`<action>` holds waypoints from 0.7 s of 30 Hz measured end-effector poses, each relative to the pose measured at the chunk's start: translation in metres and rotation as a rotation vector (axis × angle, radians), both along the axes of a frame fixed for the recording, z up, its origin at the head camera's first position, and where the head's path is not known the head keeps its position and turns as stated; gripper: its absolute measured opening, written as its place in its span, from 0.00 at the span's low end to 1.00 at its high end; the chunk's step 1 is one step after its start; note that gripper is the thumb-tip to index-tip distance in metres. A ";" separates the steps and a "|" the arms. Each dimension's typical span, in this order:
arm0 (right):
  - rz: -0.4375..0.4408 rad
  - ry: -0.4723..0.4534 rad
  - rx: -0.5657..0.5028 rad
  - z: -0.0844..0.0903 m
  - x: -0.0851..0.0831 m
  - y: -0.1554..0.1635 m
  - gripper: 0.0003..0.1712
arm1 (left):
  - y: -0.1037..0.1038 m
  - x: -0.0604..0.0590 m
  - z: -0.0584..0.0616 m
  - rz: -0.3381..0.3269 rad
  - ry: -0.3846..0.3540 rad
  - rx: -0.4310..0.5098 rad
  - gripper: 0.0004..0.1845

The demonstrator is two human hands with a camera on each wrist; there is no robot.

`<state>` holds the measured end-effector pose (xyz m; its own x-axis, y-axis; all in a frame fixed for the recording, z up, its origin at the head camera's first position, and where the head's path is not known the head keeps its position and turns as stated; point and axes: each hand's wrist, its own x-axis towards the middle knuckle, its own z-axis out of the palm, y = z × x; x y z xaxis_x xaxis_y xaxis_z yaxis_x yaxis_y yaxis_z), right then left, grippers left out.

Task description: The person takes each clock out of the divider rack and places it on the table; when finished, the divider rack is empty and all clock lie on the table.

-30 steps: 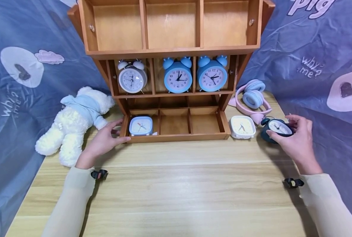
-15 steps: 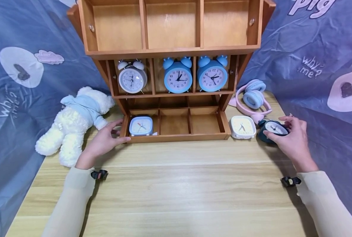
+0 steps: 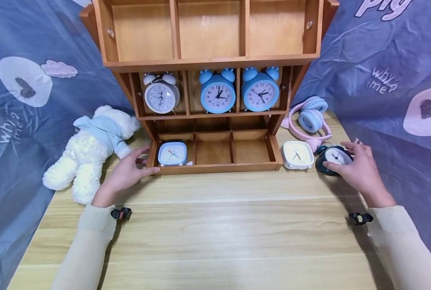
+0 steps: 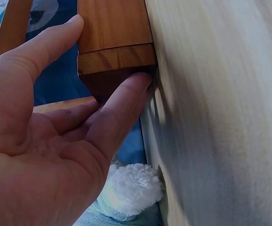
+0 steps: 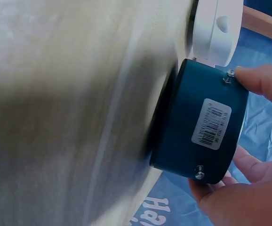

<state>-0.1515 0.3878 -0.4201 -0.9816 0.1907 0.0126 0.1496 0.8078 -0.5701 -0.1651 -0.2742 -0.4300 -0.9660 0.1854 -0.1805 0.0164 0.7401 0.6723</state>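
Note:
My right hand (image 3: 336, 155) grips a round dark blue clock (image 3: 328, 159) on the table at the right, thumb at its front and fingers behind it. In the right wrist view its dark back (image 5: 206, 127), with a barcode sticker, sits between my fingers. My left hand (image 3: 148, 160) rests on the left front corner of the wooden shelf unit (image 3: 215, 169), fingers straight. The left wrist view shows thumb and forefinger (image 4: 122, 99) on either side of that corner (image 4: 112, 28). A light blue square clock (image 3: 172, 154) lies in the lowest left compartment.
A white square clock (image 3: 297, 154) sits just left of the dark one. Pink and blue headphones (image 3: 309, 119) lie behind them. One white clock (image 3: 161, 96) and two blue ones (image 3: 218, 96) (image 3: 260, 94) fill the middle shelf. A plush bear (image 3: 88, 149) lies left.
My right hand has lowered the dark blue clock onto the table and drawn it slightly left, toward the white clock. My left hand has stayed put.

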 end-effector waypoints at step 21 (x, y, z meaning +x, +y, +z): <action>-0.031 -0.029 -0.036 0.013 0.003 -0.001 0.54 | 0.001 0.000 0.001 -0.006 -0.002 0.010 0.54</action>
